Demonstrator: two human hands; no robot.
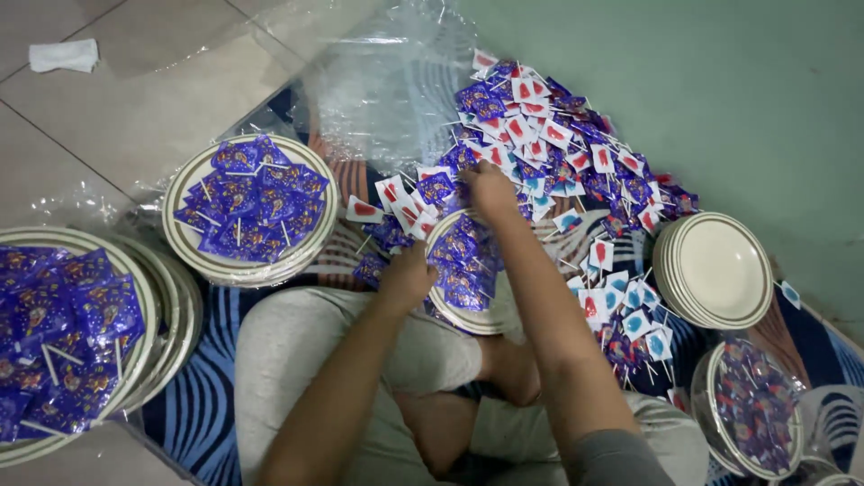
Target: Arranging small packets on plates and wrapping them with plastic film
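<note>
A: Tiled floor [135,99], patterned mat [207,396]?
B: Yes. Left hand [407,274] steadies the plate [477,319] rim, fingers curled on it; right hand [490,189] reaches the lollipop pile [558,144], fingers closed around some, to fill it.

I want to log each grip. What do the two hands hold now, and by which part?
The left hand rests on the plate at its left rim. The right hand reaches into the pile of wrapped lollipops. Whether either grip is closed on anything cannot be told.

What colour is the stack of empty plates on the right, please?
The stack of empty plates is cream with dark rim bands, seen in the head view.
</note>
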